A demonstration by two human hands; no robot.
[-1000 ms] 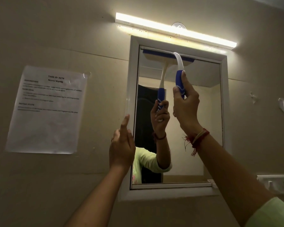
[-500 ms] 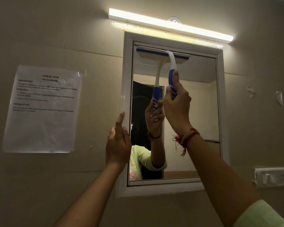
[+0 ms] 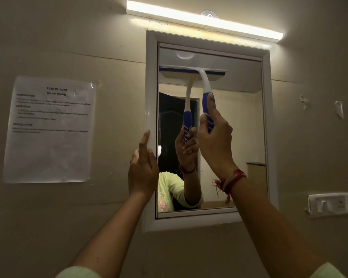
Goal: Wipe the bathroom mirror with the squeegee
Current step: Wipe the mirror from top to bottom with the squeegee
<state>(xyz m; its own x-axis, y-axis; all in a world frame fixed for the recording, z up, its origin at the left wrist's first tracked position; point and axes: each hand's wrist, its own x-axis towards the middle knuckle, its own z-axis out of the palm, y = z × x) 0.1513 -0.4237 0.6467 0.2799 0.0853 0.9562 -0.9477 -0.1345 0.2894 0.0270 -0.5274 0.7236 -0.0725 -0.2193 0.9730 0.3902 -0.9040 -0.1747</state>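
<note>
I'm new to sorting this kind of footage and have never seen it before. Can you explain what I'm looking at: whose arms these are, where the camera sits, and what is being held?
There is no machine here. The picture comes from a camera worn on a person's head, so both arms reaching up are that person's own. The right hand has its grip closed on the blue handle of a squeegee, whose blade lies flat across the upper part of the mirror. The left hand rests open against the mirror's white frame. The second hand and squeegee inside the glass are only reflections. A printed sheet hangs on the wall, and a light bar glows above.
</note>
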